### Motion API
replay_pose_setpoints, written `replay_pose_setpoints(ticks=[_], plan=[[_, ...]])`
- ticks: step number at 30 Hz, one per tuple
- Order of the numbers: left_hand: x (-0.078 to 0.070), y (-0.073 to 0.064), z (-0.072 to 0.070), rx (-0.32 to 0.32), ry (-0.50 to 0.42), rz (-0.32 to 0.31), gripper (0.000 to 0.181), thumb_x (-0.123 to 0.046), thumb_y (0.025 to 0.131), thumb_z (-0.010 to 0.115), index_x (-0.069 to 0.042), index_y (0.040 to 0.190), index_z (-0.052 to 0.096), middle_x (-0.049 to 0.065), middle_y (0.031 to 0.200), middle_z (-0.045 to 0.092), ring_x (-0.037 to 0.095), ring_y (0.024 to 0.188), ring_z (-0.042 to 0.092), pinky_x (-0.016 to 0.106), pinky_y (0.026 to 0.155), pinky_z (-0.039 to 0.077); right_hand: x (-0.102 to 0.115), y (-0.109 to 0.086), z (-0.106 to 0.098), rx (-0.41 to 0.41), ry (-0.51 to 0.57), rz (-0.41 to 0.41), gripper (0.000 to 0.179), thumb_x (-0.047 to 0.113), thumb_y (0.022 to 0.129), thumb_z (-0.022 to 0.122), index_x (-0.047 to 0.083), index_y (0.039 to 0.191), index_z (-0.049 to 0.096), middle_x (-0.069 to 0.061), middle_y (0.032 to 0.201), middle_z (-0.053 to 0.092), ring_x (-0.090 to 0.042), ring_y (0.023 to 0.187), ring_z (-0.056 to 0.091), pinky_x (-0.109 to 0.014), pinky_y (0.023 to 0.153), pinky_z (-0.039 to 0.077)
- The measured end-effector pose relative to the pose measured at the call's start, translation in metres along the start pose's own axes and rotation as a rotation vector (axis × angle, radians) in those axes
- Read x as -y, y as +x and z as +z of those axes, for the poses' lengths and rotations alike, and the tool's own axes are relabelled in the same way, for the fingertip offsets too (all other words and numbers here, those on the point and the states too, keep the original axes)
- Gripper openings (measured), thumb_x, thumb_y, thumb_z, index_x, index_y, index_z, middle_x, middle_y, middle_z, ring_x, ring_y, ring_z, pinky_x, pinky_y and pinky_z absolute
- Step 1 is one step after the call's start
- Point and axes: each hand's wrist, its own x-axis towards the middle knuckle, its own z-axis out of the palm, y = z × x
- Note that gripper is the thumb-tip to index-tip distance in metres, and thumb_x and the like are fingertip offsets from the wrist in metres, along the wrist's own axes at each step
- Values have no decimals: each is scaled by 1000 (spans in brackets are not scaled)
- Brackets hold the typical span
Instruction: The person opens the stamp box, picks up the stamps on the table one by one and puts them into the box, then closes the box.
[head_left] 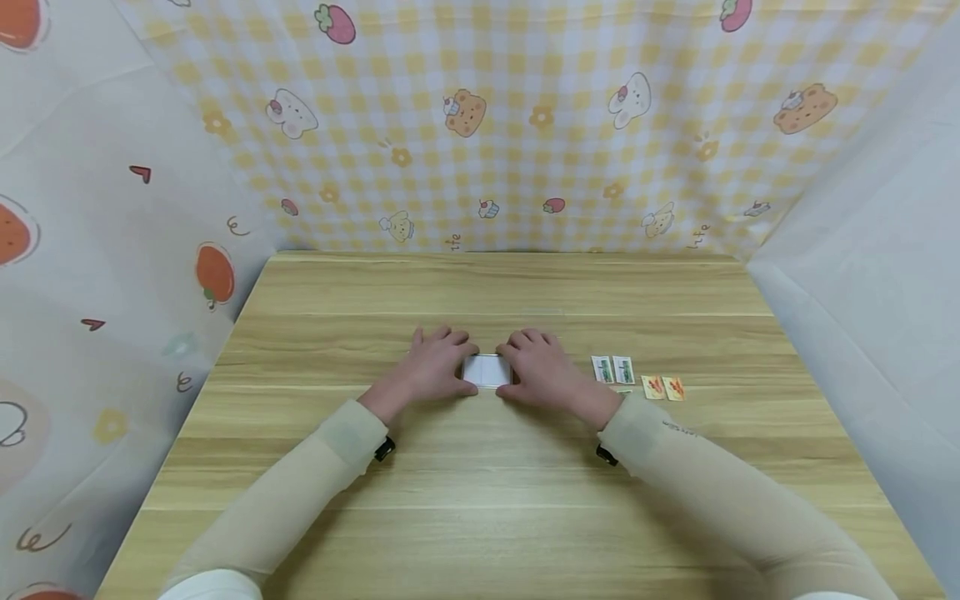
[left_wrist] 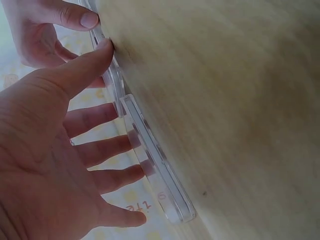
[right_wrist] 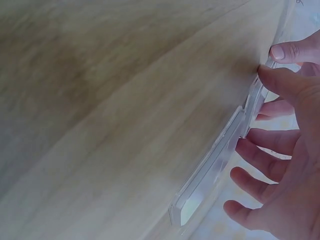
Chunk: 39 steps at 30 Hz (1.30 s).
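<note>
A small flat clear case [head_left: 487, 371] with a white face lies near the middle of the wooden table. My left hand [head_left: 437, 364] pinches its left end between thumb and forefinger, the other fingers spread behind. At the right end my right hand [head_left: 546, 371] does the same from the opposite side. In the left wrist view, another clear block [left_wrist: 157, 160] with a white layer sits by the left fingertips. The right wrist view has a similar clear block [right_wrist: 210, 165] beside the right fingers. The pinched case shows there only edge-on, partly hidden by the fingers.
Right of the right hand lie two small green-picture cards [head_left: 623, 369] and two orange-picture cards [head_left: 674, 388]. One more card [head_left: 624, 392] is mostly hidden by the right wrist. A faint clear outline [head_left: 543, 312] shows beyond the right hand. Patterned curtains [head_left: 540, 117] stand behind the table.
</note>
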Motion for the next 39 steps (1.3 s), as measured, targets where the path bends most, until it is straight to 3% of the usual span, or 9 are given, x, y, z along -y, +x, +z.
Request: replay_pose_setpoints(ticks=[26, 39], plan=[[0, 2, 0, 24, -37, -18, 64, -53, 72, 69, -22, 125, 52, -5, 133, 44, 20, 121, 36, 66, 93, 19, 4, 3, -4, -36, 9, -15, 60, 53, 71, 70, 10, 111, 59, -2, 103, 51, -22, 97, 44, -44, 84, 37], [-3, 1, -1, 33, -15, 9, 63, -50, 73, 69, -19, 125, 52, -4, 131, 46, 25, 120, 36, 67, 93, 19, 6, 3, -2, -14, 20, 13, 58, 52, 71, 71, 12, 110, 60, -1, 101, 51, -19, 94, 43, -42, 80, 38]])
